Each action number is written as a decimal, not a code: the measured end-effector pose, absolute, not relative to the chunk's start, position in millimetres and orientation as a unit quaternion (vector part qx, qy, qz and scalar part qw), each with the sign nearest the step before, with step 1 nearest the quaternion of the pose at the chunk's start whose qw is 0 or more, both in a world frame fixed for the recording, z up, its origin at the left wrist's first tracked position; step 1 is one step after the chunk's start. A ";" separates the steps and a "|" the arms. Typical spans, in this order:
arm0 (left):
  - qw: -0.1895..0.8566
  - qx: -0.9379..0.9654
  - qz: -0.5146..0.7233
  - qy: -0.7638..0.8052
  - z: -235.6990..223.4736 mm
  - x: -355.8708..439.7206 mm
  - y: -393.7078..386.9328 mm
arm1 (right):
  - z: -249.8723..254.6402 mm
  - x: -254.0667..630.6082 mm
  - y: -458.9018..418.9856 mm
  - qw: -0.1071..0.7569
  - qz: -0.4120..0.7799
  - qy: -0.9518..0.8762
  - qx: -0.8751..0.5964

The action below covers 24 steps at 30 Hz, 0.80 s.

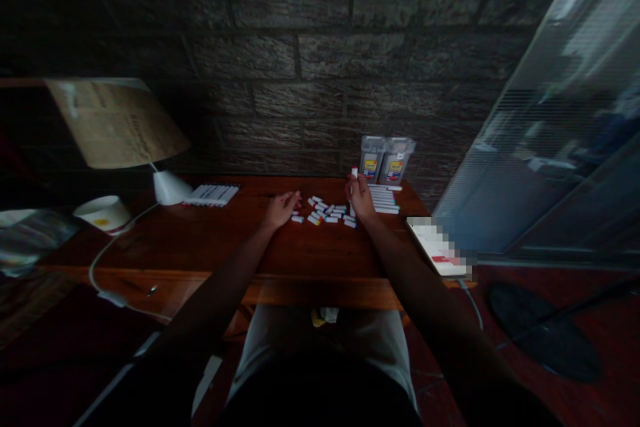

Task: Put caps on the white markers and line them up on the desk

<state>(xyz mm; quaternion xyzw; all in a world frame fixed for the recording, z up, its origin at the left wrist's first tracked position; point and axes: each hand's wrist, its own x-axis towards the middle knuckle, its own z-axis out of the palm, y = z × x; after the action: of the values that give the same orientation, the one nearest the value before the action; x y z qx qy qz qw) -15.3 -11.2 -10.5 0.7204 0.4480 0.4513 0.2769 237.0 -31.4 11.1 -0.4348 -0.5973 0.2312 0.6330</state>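
My right hand [361, 198] is closed around a white marker [355, 173], held upright with its red-tipped end showing above the fingers. My left hand [283, 209] rests low over the table, its fingers curled together; whatever they pinch is too small and dark to make out. Between the hands lies a loose scatter of short white marker caps [331, 219] with coloured ends. Just right of my right hand, several white markers [384, 200] lie side by side in a row.
Two clear plastic cases [394, 161] with yellow labels stand against the brick wall. A second row of markers [213, 195] lies left on the wooden table [320, 257]. Further left are a lamp [167, 187], its cord and a paper cup [106, 213]. A tablet-like device [433, 243] sits at the right edge.
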 end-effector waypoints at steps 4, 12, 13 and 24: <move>0.270 0.726 0.462 0.432 -10.0 -14.2 -13.1 | 15.7 234.5 -35.0 0.653 0.231 -0.583 -0.424; 0.200 0.739 0.466 0.443 -6.1 -15.7 -17.8 | 32.8 240.1 -44.1 0.705 0.267 -0.534 -0.382; 0.192 0.742 0.468 0.441 -5.1 -15.3 -19.8 | 33.9 241.7 -44.0 0.712 0.276 -0.521 -0.382; 0.105 0.815 0.430 0.374 3.4 -6.2 -37.9 | 21.9 222.1 -48.9 0.624 0.534 -0.502 -0.272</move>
<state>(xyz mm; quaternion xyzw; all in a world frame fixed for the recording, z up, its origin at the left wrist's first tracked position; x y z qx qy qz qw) -6.2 -37.9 3.4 0.8150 0.3745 0.4297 0.1048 222.1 -48.9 21.9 -0.2716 -0.5015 0.5340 0.6241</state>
